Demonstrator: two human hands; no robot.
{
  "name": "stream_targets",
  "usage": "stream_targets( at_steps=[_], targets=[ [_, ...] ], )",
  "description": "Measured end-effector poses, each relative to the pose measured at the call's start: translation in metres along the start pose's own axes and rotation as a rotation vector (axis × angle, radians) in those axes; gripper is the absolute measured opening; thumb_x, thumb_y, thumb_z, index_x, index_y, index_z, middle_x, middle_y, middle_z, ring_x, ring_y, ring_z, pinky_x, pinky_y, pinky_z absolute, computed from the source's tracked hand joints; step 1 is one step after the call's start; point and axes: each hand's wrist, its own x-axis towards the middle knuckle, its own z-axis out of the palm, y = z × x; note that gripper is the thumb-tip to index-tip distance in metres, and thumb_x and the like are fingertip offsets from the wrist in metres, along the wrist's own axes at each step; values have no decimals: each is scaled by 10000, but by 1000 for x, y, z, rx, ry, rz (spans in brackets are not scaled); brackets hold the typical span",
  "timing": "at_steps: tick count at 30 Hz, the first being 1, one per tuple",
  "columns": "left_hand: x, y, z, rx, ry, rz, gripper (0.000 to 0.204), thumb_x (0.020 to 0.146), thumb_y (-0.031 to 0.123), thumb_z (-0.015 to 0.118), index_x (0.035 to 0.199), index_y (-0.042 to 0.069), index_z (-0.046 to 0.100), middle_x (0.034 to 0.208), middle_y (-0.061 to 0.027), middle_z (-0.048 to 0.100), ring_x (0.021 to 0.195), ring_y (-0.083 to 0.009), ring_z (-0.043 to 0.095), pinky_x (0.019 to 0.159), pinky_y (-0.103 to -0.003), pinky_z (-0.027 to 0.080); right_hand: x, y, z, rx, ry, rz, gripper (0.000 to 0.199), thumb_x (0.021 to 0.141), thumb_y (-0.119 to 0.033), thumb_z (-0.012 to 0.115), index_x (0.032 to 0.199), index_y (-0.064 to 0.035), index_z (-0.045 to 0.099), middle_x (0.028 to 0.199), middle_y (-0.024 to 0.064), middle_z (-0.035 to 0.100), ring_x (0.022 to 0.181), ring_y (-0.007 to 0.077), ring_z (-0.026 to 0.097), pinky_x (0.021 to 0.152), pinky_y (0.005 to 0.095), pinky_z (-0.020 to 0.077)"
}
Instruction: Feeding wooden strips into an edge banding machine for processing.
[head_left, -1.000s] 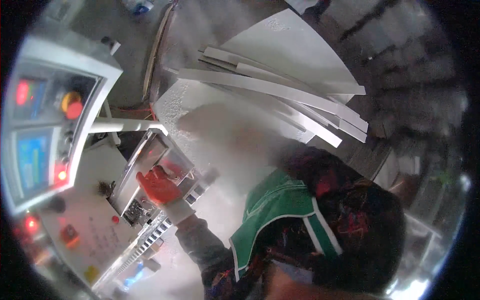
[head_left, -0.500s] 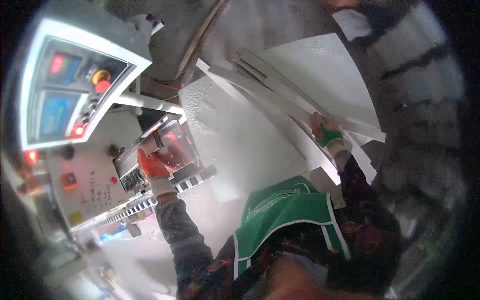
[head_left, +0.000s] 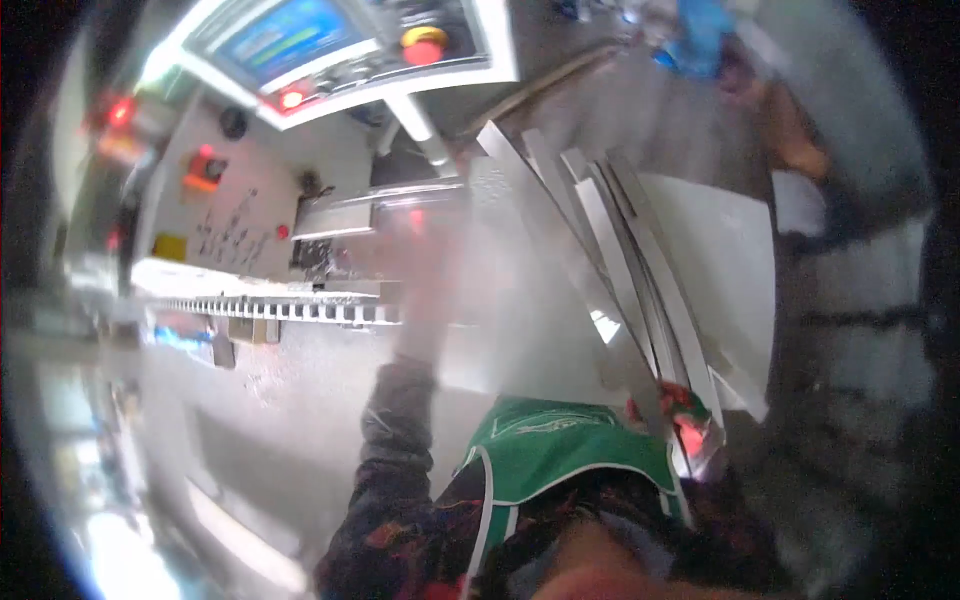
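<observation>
Grey metal machine (head_left: 250, 230) with a blue-screen control panel (head_left: 340, 40) is filling the upper left. Large flat white sheet panel (head_left: 520, 300) is lying on the bench in front of it. Long pale grey strips (head_left: 620, 250) are fanning across the sheet's right side. Left hand (head_left: 425, 265) is reaching onto the sheet, motion-blurred; fingers' state cannot be told. Right hand (head_left: 685, 420), red-gloved, is gripping the strips' near ends, fingers curled around them.

pale grey metal sheet (head_left: 520, 300) and long narrow grey metal strips (head_left: 640, 290)

the flat sheet is laid on the machine bed, one end under the clamp bar; the strips are fanned slantwise over its right part, their near ends gripped low right.
</observation>
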Motion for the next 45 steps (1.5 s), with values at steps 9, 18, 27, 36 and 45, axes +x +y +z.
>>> stream_targets(
  at_steps=[9, 18, 27, 36, 45],
  targets=[
    [-33, -92, 36, 960, 412, -45, 480, 1058, 361, 592, 1433, 69, 525, 1358, -169, 627, 1266, -320, 615, 1069, -492, 509, 32, -17, -26, -513, -130, 323, 558, 1002, -270, 692, 1436, 38, 526, 1343, 193, 658, 1184, 281, 658, 1037, 406, 522],
    [-9, -29, 12, 685, 555, 353, 325, 1040, 358, 629, 1241, 102, 616, 1164, -93, 681, 1079, -299, 678, 899, -528, 560, 145, -33, 85, -2278, -252, -436, 730, 997, -428, 599, 1565, -27, 378, 1460, 226, 551, 1256, 397, 582, 970, 485, 518],
    [-45, -12, 51, 797, 513, 406, 347, 1030, 254, 661, 1342, 137, 563, 1114, -11, 654, 1031, -183, 666, 832, -346, 565, 248, -31, -1, -1139, -51, -286, 693, 910, -248, 751, 1500, -45, 450, 1381, 213, 583, 1243, 387, 588, 992, 463, 528],
    [-22, -17, 8, 1189, 705, 899, 689, 988, 127, 717, 1587, 126, 377, 1518, -21, 488, 1338, -180, 523, 1049, -334, 488, 263, -52, 65, -2211, -221, -562, 684, 968, -363, 663, 1570, -138, 426, 1488, 163, 539, 1279, 371, 574, 1045, 480, 494],
    [0, -27, 52, 1259, 631, 570, 633, 985, 154, 720, 1546, 134, 428, 1457, -67, 527, 1205, -163, 567, 952, -324, 521, 266, -59, 67, -2243, 82, -1030, 609, 944, -299, 692, 1494, -115, 509, 1380, 163, 608, 1207, 407, 583, 1007, 501, 480]
  ],
)
